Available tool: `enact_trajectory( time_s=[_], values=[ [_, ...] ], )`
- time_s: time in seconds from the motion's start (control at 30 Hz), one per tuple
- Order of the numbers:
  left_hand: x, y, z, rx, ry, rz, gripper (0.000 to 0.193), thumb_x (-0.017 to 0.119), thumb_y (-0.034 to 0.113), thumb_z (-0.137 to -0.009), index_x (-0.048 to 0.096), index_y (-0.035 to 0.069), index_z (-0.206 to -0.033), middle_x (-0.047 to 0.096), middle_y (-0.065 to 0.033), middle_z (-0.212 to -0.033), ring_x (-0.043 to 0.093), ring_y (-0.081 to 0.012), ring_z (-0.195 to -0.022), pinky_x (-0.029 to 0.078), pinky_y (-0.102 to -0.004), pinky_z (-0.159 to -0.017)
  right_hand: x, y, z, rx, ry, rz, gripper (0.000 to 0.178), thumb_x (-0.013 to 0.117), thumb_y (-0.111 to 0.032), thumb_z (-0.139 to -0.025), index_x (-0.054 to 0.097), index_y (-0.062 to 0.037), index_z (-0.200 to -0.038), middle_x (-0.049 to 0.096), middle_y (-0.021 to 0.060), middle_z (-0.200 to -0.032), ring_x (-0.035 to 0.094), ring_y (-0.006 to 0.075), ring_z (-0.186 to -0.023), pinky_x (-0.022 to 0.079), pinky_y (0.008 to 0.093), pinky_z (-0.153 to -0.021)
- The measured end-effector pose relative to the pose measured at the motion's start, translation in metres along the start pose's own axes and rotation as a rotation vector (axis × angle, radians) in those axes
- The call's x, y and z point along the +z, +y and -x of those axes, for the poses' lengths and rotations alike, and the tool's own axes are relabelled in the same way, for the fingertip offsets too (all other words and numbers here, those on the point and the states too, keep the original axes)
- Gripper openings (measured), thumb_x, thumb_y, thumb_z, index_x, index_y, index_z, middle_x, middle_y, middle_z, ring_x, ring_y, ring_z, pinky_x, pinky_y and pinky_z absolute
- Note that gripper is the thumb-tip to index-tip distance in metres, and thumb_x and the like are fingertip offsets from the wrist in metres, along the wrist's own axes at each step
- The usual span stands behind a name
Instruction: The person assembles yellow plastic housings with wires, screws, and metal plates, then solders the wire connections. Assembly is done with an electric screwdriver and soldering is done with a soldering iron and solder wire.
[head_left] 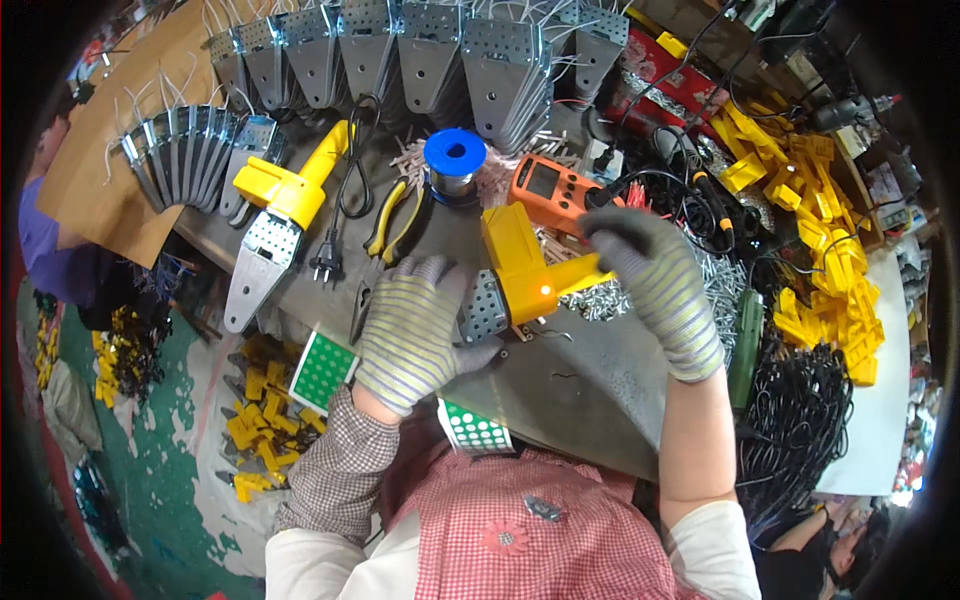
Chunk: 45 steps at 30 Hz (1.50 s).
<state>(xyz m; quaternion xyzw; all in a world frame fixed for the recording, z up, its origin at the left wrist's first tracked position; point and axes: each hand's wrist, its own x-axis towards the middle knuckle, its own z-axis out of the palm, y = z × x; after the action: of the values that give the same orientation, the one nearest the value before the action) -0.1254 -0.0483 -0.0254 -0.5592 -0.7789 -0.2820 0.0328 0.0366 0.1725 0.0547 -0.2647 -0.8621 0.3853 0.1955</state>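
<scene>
A yellow-handled tool (pixel 525 275) with a perforated metal guard lies in front of me, a small orange light lit on its body. My left hand (pixel 415 325), in a striped glove, is closed round the guard end, which the fingers partly hide. My right hand (pixel 655 280), also gloved, is at the tip of the yellow handle. Its fingers bend toward the handle and blur slightly, so I cannot make out whether they grip it. Just behind the tool rests an orange meter (pixel 552 192) with a dark screen. Yellow-handled pliers (pixel 398 222) lie beyond my left hand.
A blue spool (pixel 455 163) stands behind the pliers. A similar yellow tool (pixel 280 205) and a plugged cord (pixel 327 255) lie left. Stacked grey metal plates (pixel 420 75) line the back. Yellow housings (pixel 830 250) and black cables (pixel 800 430) pile up right. Green-dotted sticker sheets (pixel 323 370) hang at the front edge.
</scene>
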Motion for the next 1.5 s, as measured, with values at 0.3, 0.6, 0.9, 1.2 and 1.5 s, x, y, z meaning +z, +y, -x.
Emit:
enact_trajectory(
  time_s=[0.3, 0.6, 0.9, 1.2, 1.5],
  values=[
    [-0.022, 0.016, 0.023, -0.028, 0.016, -0.013, 0.086, 0.098, 0.034, -0.064, 0.066, 0.008, -0.139, 0.059, -0.0154, -0.138, 0.058, -0.0401, -0.126, 0.044, -0.0517, -0.114, -0.029, -0.009, -0.018, -0.314, 0.197, -0.327, 0.043, 0.069, -0.004, -0.096, 0.071, -0.0016, -0.140, 0.071, 0.0068, -0.129, 0.066, 0.0160, -0.119, 0.050, 0.0318, -0.108],
    [-0.109, 0.011, 0.093, -0.533, 0.080, 1.192, 0.094, 0.099, 0.044, -0.063, 0.064, -0.003, -0.136, 0.069, -0.0150, -0.125, 0.068, -0.0246, -0.109, 0.056, -0.0428, -0.094, 0.022, -0.145, 0.094, -0.674, -0.492, -1.043, 0.030, 0.066, -0.010, -0.092, 0.071, -0.0013, -0.120, 0.067, 0.0177, -0.110, 0.064, 0.0373, -0.109, 0.053, 0.0461, -0.100],
    [-0.126, -0.137, 0.261, -0.909, -0.095, 0.584, 0.070, 0.095, 0.041, -0.070, 0.071, 0.002, -0.122, 0.072, -0.0176, -0.117, 0.070, -0.0332, -0.102, 0.058, -0.0500, -0.090, -0.148, 0.088, 0.061, 0.227, 0.000, 1.076, 0.022, 0.061, -0.018, -0.092, 0.077, -0.0040, -0.085, 0.077, 0.0243, -0.090, 0.077, 0.0416, -0.081, 0.063, 0.0497, -0.073],
    [-0.069, -0.259, 0.400, -1.043, -0.560, -0.292, 0.069, 0.094, 0.032, -0.071, 0.068, 0.006, -0.130, 0.069, -0.0213, -0.123, 0.064, -0.0410, -0.120, 0.053, -0.0502, -0.102, -0.196, 0.203, -0.045, 0.336, 0.181, 1.416, 0.019, 0.073, -0.019, -0.093, 0.084, -0.0111, -0.106, 0.075, 0.0127, -0.120, 0.072, 0.0307, -0.120, 0.061, 0.0429, -0.095],
    [-0.125, -0.317, 0.169, -0.417, 0.470, -0.296, 0.054, 0.069, 0.015, -0.102, 0.055, -0.006, -0.149, 0.060, -0.0256, -0.146, 0.054, -0.0404, -0.140, 0.037, -0.0470, -0.123, -0.202, 0.178, 0.000, 0.249, 0.424, 1.187, 0.028, 0.083, -0.024, -0.085, 0.080, -0.0107, -0.109, 0.072, 0.0092, -0.121, 0.068, 0.0301, -0.119, 0.059, 0.0441, -0.098]
  ],
)
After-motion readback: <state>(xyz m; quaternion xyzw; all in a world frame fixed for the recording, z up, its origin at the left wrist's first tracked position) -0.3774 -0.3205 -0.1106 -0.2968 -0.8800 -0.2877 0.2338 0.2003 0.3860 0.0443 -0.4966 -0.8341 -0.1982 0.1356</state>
